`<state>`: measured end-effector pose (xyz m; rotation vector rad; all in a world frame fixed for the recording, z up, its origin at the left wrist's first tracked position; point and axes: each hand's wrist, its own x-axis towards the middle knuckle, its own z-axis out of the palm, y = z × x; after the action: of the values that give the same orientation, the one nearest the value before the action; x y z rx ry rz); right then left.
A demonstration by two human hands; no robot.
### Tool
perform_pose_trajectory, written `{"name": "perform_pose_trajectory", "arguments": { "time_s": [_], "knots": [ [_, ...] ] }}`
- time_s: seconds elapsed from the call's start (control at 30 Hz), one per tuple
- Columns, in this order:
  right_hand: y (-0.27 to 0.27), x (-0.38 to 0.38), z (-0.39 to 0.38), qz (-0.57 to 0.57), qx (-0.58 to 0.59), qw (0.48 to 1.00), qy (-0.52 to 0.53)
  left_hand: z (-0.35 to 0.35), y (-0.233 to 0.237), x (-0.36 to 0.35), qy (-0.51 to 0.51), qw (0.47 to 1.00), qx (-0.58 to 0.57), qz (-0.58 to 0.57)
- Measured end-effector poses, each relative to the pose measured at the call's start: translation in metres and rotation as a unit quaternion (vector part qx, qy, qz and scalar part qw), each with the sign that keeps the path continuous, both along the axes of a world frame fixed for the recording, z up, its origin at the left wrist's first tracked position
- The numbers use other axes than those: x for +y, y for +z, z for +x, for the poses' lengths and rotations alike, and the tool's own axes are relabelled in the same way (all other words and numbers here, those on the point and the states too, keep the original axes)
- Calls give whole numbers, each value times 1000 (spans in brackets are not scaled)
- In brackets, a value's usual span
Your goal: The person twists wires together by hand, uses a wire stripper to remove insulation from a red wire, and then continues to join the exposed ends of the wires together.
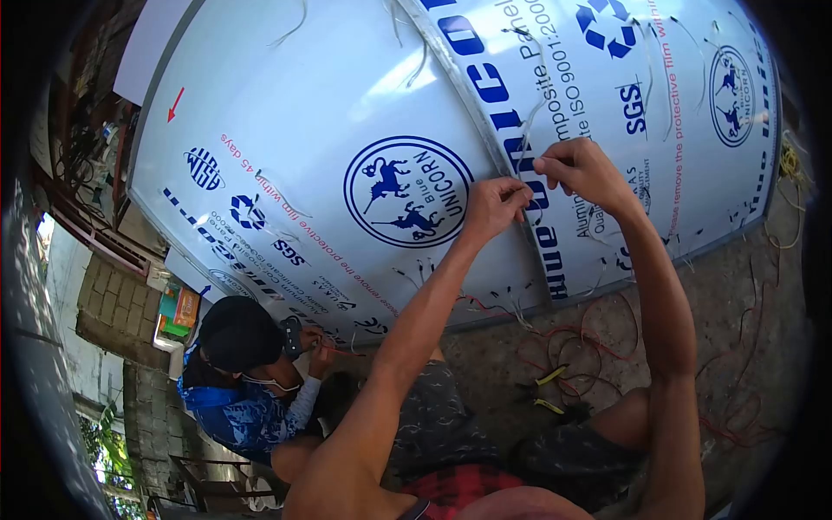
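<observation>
Head view — left hand (500, 206) over metal strip (466, 89), right hand (579, 172) beside — both pinched, contents unclear.

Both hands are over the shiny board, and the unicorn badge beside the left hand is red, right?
Not red: in the head view, the unicorn badge beside the left hand is blue. That hand and the right hand are over the shiny board.

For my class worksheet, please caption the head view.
Left hand and right hand close together over a printed panel, with a capped person nearby.
</observation>
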<state>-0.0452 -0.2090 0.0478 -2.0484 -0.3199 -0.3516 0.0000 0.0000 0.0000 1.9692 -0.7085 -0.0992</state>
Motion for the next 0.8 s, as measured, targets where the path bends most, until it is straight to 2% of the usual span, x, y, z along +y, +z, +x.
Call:
{"name": "perform_pose_trajectory", "arguments": {
  "time_s": [0.07, 0.1, 0.13, 0.17, 0.23, 0.3, 0.43, 0.5, 0.67, 0.77, 0.8],
  "knots": [
    [19, 5, -19, 3, -11, 995, 104, 2, -2, 4, 10, 998, -2, -59],
    [6, -5, -27, 5, 11, 996, 88, -1, -18, -5, 0, 997, 0, -72],
    [7, -8, -26, -37, 7, 995, 94, -6, -15, -10, 19, 995, 20, -100],
    [1, -13, -24, -76, 6, 992, 105, -4, -16, -12, 25, 996, 1, -81],
    [-23, -24, -12, -99, 7, 995, 12, -2, -21, -6, 11, 997, 3, -80],
    [-63, -43, 12, -183, -94, 976, -64, -5, -28, -2, 16, 995, 35, -97],
    [-84, -50, 11, -217, -32, 972, -86, -9, -25, 10, 36, 994, 11, -104],
    [-95, -43, 14, -238, 64, 968, -42, -12, -30, 14, 49, 994, 7, -99],
    [-101, -23, 16, -232, 141, 962, 33, -6, -34, 15, 24, 993, -14, -115],
    [-87, -18, 15, -206, 168, 952, 152, -6, -39, 16, 12, 992, -9, -123],
    [-88, -12, 13, -196, 162, 956, 148, -6, -39, 14, 5, 993, -23, -119]
  ]
}}
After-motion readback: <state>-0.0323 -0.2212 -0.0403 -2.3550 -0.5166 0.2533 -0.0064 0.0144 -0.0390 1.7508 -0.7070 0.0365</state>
